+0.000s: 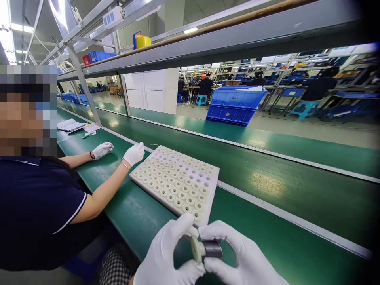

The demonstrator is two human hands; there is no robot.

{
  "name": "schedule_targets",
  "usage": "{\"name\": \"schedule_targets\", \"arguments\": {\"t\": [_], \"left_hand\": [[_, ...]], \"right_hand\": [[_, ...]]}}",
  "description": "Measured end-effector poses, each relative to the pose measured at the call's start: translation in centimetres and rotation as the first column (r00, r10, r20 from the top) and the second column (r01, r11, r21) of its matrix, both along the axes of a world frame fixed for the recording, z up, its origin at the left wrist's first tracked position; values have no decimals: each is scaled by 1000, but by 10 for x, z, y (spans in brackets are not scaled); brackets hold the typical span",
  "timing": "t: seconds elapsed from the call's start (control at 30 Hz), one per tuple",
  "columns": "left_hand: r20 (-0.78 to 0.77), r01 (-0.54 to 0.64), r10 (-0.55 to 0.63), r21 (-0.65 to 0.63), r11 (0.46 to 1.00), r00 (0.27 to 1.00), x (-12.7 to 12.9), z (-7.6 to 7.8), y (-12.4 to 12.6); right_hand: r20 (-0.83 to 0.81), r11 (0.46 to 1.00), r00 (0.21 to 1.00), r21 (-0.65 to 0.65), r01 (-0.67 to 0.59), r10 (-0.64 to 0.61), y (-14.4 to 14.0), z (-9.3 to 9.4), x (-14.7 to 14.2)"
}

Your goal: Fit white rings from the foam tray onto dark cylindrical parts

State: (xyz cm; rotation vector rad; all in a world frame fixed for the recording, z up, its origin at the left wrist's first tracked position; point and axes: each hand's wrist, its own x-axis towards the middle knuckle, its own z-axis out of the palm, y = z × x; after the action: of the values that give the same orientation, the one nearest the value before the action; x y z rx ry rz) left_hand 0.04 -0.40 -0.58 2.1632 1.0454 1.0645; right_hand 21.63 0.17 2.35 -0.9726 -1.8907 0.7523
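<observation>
Above the near edge of the green bench, my left hand (168, 253) in a white glove pinches a cream flanged bushing (195, 249) by its disc between thumb and fingers. My gloved right hand (246, 253) grips a dark metal cylinder (213, 249) at its sides. The bushing's narrow stem meets the cylinder's end; how far it goes in, I cannot tell. Just beyond my hands lies a white tray (214, 174) with rows of similar cream rings seated in it. Several holes towards its far right side hold no ring.
A co-worker (35, 206) sits at the left, one gloved hand (134, 153) by the tray's far left corner. Papers (71, 124) and a green pen (88, 135) lie farther along the bench. Blue crates (234, 105) stand across the belt (190, 138). An overhead shelf (208, 43) spans above.
</observation>
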Motion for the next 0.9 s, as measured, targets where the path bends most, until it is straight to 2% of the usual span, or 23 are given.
{"name": "schedule_targets", "arguments": {"t": [0.1, 0.17, 0.27, 0.37, 0.43, 0.5, 0.57, 0.7, 0.8, 0.9], "left_hand": [[-41, -80, 89, 193, 978, 995, 7, 2, -1], [-65, -89, 111, 277, 957, 992, 11, 5, -1], [-118, -23, 76, 396, 918, 990, 16, 12, 3], [-169, 101, -30, 428, 898, 985, 18, 15, 11], [-177, 134, -72, 367, 921, 982, 17, 9, 16], [-193, 89, -24, 335, 938, 981, 15, -5, 21], [-232, -8, 98, 361, 932, 968, 11, -28, 25], [-295, -182, 307, 383, 906, 905, 2, -84, 27], [-291, -217, 320, 337, 916, 902, -1, -115, 28], [-253, -190, 269, 297, 936, 929, -4, -134, 33]], "right_hand": [[35, 989, 997, -132, -65, 70, 1, 3, 0], [37, 957, 989, -259, -129, 143, 2, 6, 0], [-11, 890, 975, -406, -208, 223, 1, 10, -3], [12, 885, 980, -432, -175, 200, -1, 4, -8], [78, 901, 983, -417, -119, 166, 4, -5, -11], [139, 905, 978, -417, -82, 153, 19, -15, -10], [178, 902, 978, -432, -21, 108, 50, -24, -5], [244, 903, 963, -379, 202, -112, 153, -31, 9], [290, 880, 929, -344, 326, -231, 231, -31, 9], [360, 876, 890, -283, 390, -280, 278, -33, -4]]}}
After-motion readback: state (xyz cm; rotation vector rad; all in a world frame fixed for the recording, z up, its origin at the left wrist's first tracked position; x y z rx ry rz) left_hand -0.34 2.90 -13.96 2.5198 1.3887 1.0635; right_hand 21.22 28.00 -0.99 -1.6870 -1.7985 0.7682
